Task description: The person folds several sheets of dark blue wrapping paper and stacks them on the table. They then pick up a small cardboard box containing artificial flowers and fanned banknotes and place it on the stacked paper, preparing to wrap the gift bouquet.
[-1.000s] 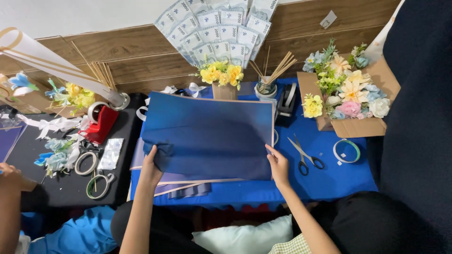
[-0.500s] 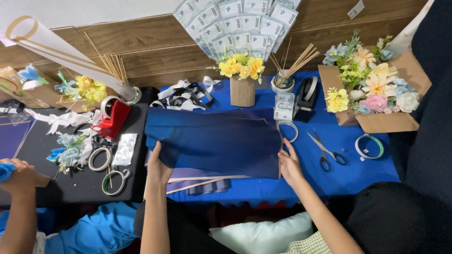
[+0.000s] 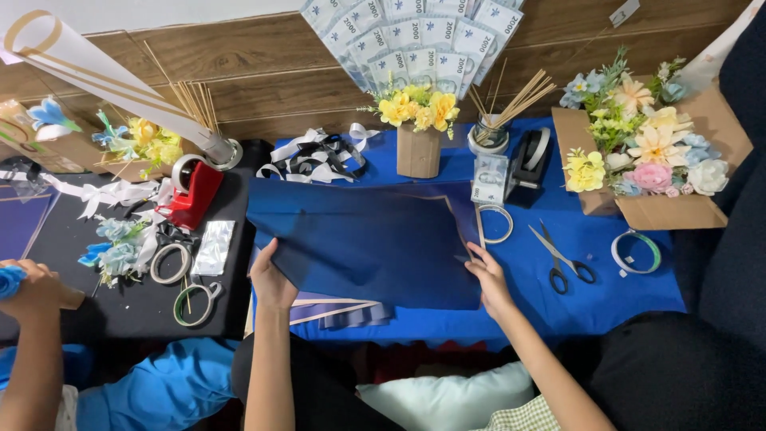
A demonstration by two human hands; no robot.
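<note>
Large sheet of dark navy wrapping paper [image 3: 363,239] lies spread on the blue tablecloth [image 3: 614,299], directly in front of me, its near part lifted slightly off the cloth. Long axis runs left to right across the table; the far edge sits toward the wooden wall, and the right end shows a thin pale border line angling down to my right hand [image 3: 488,275]. My left hand [image 3: 271,279] is pinched on the sheet's near left edge, thumb on top, fingers under. Right hand is closed on the near right corner, fingertips flat on the paper. By my reading the sheet is laid out and squared but not folded or rolled; no stems lie on it, so most of the wrapping is left. Beneath its near edge, striped navy and cream paper sheets [image 3: 343,310] poke out. Just beyond: a brown paper-wrapped posy of yellow flowers [image 3: 419,120]. To the right, black-handled scissors [image 3: 562,259] lie apart. Another person's hand [image 3: 32,287] works far left.
</note>
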